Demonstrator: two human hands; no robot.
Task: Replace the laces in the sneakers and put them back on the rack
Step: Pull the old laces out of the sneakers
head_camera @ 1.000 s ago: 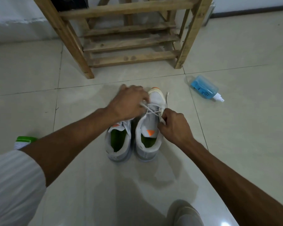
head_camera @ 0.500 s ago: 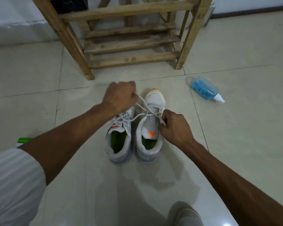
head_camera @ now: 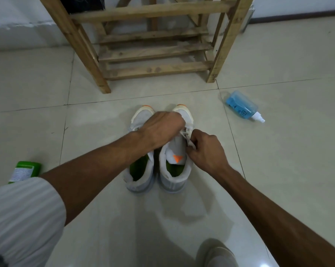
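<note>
On glossy tile, left hand and right hand each pinch the flat white lace of a mesh sneaker.

— What is worn on the arms?
— One sleeve, pale grey-white with fine ribs. It sits far back from the left grip and ends near the elbow.
— And behind the right grip?
— Bare forearm, as far as can be seen.
— Anything else?
— A pale beige rounded shape, nearer the wearer than both grips. Knee or shoe, I cannot tell.
</note>
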